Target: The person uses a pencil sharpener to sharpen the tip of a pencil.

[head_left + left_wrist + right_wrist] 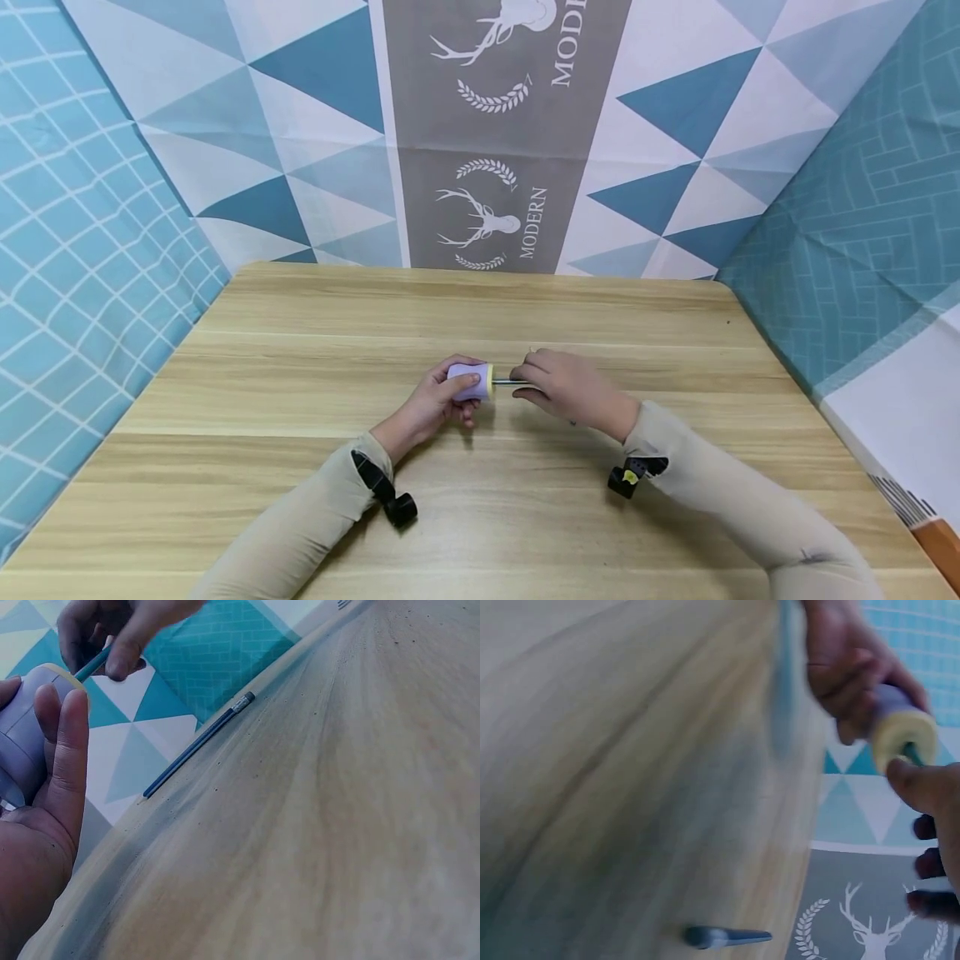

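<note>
My left hand (427, 407) grips a lavender cylinder with a pale yellow end, which looks like a pencil sharpener (467, 382). A round hole opens in its yellow end (889, 742), seen in the right wrist view. A teal pencil (93, 664) enters that end. The thumb and fingers of my right hand (570, 387) pinch the pencil close to the sharpener. Both things are held above the table, lying roughly level in the head view. The pencil's tip is hidden inside the sharpener, and my right hand covers its other end.
Another dark blue pencil (196, 750) with an eraser end lies on the wooden table (300, 383). A blurred light blue strip (784, 682) crosses the right wrist view; I cannot tell what it is. Patterned cloth (322, 125) hangs behind the table.
</note>
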A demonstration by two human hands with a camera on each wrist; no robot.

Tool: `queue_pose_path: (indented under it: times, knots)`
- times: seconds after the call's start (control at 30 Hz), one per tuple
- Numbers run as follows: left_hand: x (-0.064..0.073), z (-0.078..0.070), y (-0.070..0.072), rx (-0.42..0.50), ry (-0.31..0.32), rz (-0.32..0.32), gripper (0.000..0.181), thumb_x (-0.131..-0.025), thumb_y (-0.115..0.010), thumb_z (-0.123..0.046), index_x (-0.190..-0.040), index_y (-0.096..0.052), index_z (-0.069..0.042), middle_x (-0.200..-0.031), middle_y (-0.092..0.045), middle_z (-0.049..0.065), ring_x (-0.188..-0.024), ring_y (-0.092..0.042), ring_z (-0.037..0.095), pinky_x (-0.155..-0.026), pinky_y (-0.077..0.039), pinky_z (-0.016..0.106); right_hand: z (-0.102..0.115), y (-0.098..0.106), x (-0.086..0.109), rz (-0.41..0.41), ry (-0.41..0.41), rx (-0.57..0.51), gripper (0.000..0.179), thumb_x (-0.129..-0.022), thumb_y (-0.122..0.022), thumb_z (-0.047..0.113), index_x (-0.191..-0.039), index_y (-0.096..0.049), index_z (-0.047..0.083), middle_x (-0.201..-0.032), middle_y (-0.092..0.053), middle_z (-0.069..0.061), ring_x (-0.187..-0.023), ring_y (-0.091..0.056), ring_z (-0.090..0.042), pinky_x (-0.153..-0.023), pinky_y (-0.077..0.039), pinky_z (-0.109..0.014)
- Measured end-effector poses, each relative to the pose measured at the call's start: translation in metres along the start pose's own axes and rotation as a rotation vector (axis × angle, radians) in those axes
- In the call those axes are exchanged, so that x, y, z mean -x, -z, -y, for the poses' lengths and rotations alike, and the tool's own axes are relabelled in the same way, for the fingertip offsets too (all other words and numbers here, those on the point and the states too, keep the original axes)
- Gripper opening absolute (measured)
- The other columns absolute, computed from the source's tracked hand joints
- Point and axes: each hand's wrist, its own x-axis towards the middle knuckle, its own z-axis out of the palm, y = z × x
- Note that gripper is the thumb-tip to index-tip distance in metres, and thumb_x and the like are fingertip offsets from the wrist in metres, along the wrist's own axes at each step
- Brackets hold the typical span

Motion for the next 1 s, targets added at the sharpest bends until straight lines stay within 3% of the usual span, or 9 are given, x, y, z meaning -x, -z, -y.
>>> queue_pose_path:
  times: [0.1, 0.23, 0.3, 0.47, 0.57, 0.7, 0.8, 1.0]
  knots:
    - [0.001, -0.001, -0.001, 0.003, 0.001, 0.006, 0.022, -0.095, -0.056, -0.008, -0.116, -0.062, -0.013, -0.073, -0.058, 0.012, -0.052, -0.057, 0.012, -0.049, -0.058, 0.026, -0.001, -0.01, 0.0, -0.057, 0.169, 0.167, 0.008, -0.096, -0.062, 0.008, -0.102, -0.063, 0.002, -0.085, -0.06, -0.004, -0.07, -0.059, -0.015, -0.057, -0.056, -0.023]
    - [0.0, 0.0, 0.0, -0.014, 0.012, 0.013, 0.022, -0.096, -0.057, -0.008, -0.116, -0.062, -0.016, -0.074, -0.059, 0.011, -0.052, -0.057, 0.012, -0.049, -0.058, 0.027, -0.006, -0.017, -0.002, -0.073, 0.348, 0.366, 0.025, -0.105, -0.036, 0.003, -0.096, -0.059, 0.005, -0.081, -0.058, -0.003, -0.064, -0.054, -0.014, -0.05, -0.05, -0.022]
    - [0.0, 0.001, 0.0, -0.024, 0.016, 0.007, 0.022, -0.096, -0.058, -0.008, -0.117, -0.061, -0.013, -0.075, -0.059, 0.012, -0.052, -0.057, 0.012, -0.048, -0.057, 0.026, -0.008, -0.018, -0.004, -0.076, 0.412, 0.433, 0.025, -0.104, -0.035, 0.003, -0.092, -0.057, 0.006, -0.079, -0.057, -0.002, -0.06, -0.052, -0.013, -0.047, -0.048, -0.022]
    - [-0.002, 0.002, 0.0, -0.031, 0.028, -0.01, 0.024, -0.096, -0.059, -0.009, -0.12, -0.061, -0.011, -0.078, -0.058, 0.012, -0.053, -0.057, 0.012, -0.048, -0.057, 0.025, -0.013, -0.021, -0.008, -0.07, 0.465, 0.408, 0.034, -0.107, -0.026, 0.002, -0.087, -0.053, 0.006, -0.072, -0.057, -0.001, -0.052, -0.048, -0.012, -0.043, -0.044, -0.022]
    - [-0.002, 0.002, -0.001, -0.022, 0.041, -0.016, 0.024, -0.096, -0.059, -0.01, -0.119, -0.061, -0.011, -0.077, -0.058, 0.012, -0.053, -0.057, 0.012, -0.048, -0.057, 0.025, -0.013, -0.023, -0.01, -0.033, 0.429, 0.299, 0.033, -0.106, -0.025, 0.003, -0.087, -0.051, 0.004, -0.066, -0.053, 0.0, -0.049, -0.046, -0.011, -0.041, -0.042, -0.021]
    - [-0.001, 0.003, -0.001, -0.017, 0.041, -0.027, 0.023, -0.097, -0.059, -0.011, -0.12, -0.06, -0.01, -0.074, -0.059, 0.011, -0.052, -0.056, 0.012, -0.048, -0.056, 0.025, -0.011, -0.023, -0.015, 0.03, 0.299, 0.04, 0.014, -0.1, -0.051, 0.003, -0.086, -0.05, 0.005, -0.06, -0.052, 0.002, -0.045, -0.048, -0.009, -0.04, -0.04, -0.018]
    - [-0.001, 0.002, 0.0, -0.017, 0.04, -0.032, 0.023, -0.097, -0.058, -0.011, -0.12, -0.06, -0.01, -0.072, -0.059, 0.01, -0.052, -0.056, 0.012, -0.048, -0.056, 0.025, -0.009, -0.022, -0.016, 0.071, 0.168, -0.169, 0.018, -0.088, -0.069, 0.002, -0.087, -0.052, 0.005, -0.06, -0.057, 0.002, -0.045, -0.052, -0.008, -0.041, -0.041, -0.013]
    - [-0.001, 0.002, -0.001, -0.009, 0.042, -0.03, 0.022, -0.096, -0.058, -0.011, -0.118, -0.061, -0.011, -0.074, -0.058, 0.011, -0.052, -0.056, 0.012, -0.048, -0.056, 0.025, -0.006, -0.02, -0.018, 0.134, -0.111, -0.498, 0.017, -0.089, -0.069, 0.002, -0.082, -0.055, 0.008, -0.06, -0.053, 0.007, -0.047, -0.042, 0.002, -0.04, -0.035, -0.012]
